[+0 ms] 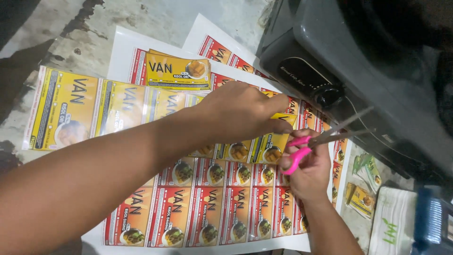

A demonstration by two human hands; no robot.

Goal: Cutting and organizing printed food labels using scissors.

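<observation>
Right hand (309,172) closed through the pink handles of the scissors (325,138), blades parted and pointing up-right. Left hand (240,111) pinches the yellow label strip (141,108) at its right end, just left of the blades; the strip's long axis runs leftward. Beneath lies a sheet of red labels (203,215). A cut yellow label stack (177,71) sits above, a dark printer (358,61) to the right.

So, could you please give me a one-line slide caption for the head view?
Left hand steadies a yellow label strip while the right hand works pink-handled scissors over red label sheets.
</observation>
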